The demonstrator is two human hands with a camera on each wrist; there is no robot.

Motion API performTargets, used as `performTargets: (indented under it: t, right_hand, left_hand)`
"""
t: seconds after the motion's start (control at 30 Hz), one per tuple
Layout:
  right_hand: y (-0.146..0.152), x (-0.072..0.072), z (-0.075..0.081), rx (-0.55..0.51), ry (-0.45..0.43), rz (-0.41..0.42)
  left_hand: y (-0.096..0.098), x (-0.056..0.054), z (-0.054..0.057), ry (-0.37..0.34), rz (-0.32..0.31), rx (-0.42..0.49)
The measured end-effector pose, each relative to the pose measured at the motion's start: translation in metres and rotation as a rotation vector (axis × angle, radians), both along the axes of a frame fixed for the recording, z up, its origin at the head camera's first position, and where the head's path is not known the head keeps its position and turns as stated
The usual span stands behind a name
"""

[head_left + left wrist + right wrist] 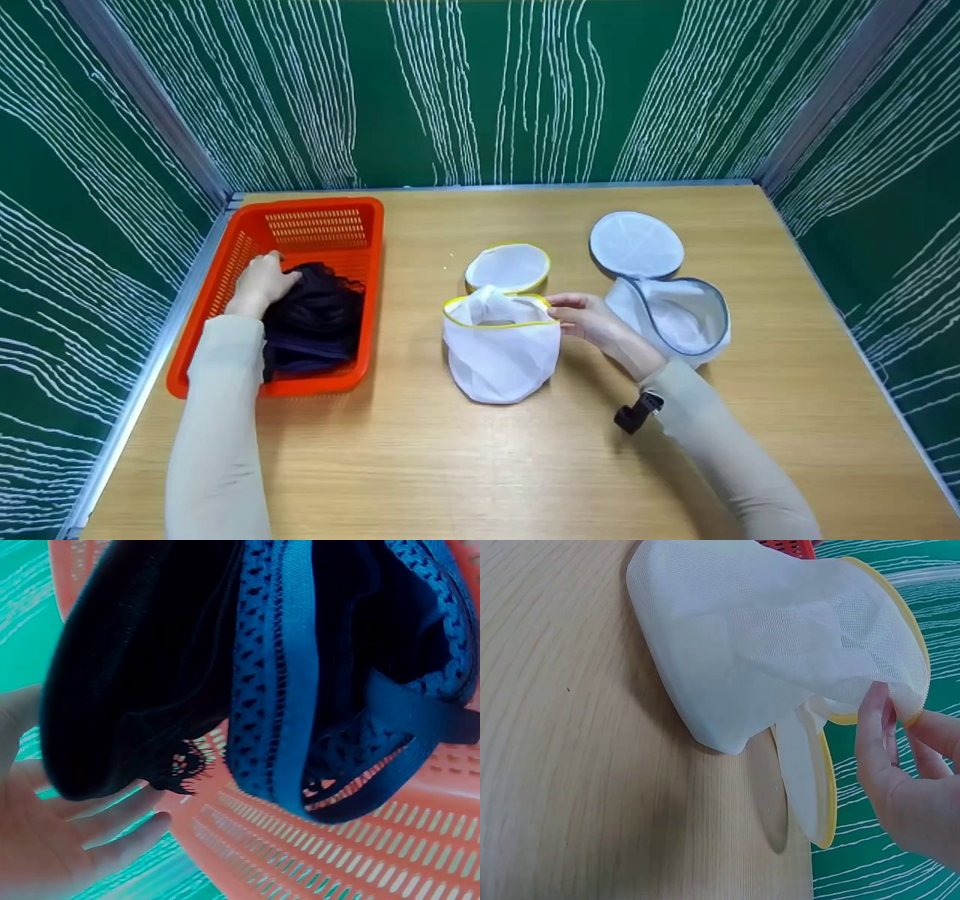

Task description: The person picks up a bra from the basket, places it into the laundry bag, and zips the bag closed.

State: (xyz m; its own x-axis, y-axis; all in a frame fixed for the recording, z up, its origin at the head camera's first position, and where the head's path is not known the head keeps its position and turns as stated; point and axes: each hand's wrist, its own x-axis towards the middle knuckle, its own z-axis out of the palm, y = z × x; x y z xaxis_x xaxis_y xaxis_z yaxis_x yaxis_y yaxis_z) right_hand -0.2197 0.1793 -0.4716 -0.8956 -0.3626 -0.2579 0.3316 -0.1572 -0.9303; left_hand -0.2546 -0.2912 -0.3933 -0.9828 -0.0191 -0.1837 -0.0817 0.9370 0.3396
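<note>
My left hand (262, 283) reaches into the orange basket (377, 289), at the edge of a black lace-trimmed bra (319, 307). In the left wrist view, its fingers (112, 829) extend behind the black cup. A dark blue bra (274, 675) with a strap lies beside it. My right hand (589, 324) pinches the yellow-edged rim of a white mesh laundry bag (501, 360), which stands on the table with its mouth unzipped. The bag's round lid (510, 268) is folded back behind it.
To the right is a second mesh laundry bag (679, 315) with grey trim, its round lid (636, 244) laid back. The wooden table (465, 465) is bordered by green walls (480, 90) with white wavy lines. A black wrist device (637, 412) is on the right sleeve.
</note>
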Motion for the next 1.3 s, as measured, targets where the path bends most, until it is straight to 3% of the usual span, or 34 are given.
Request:
performTargets:
  t: [0.13,0.27,0.77,1.0,1.3]
  right_hand:
    - [0.001,0.000,-0.002,-0.002,-0.004,0.001]
    - [0.002,-0.001,-0.002,0.008,-0.008,-0.002]
    - [0.003,-0.001,-0.004,0.016,-0.013,-0.004]
    - [0.003,-0.001,-0.002,-0.005,-0.013,0.005]
    - [0.003,0.001,-0.002,-0.022,-0.019,-0.007]
  left_hand:
    - [-0.003,-0.002,-0.003,-0.079,0.027,0.037]
    - [-0.005,-0.003,-0.005,-0.111,0.032,0.061]
    - [-0.006,-0.004,-0.011,-0.108,0.003,0.029]
    - [-0.006,-0.001,-0.011,-0.108,0.006,0.078]
    - [-0.008,0.001,-0.012,-0.043,0.035,0.146]
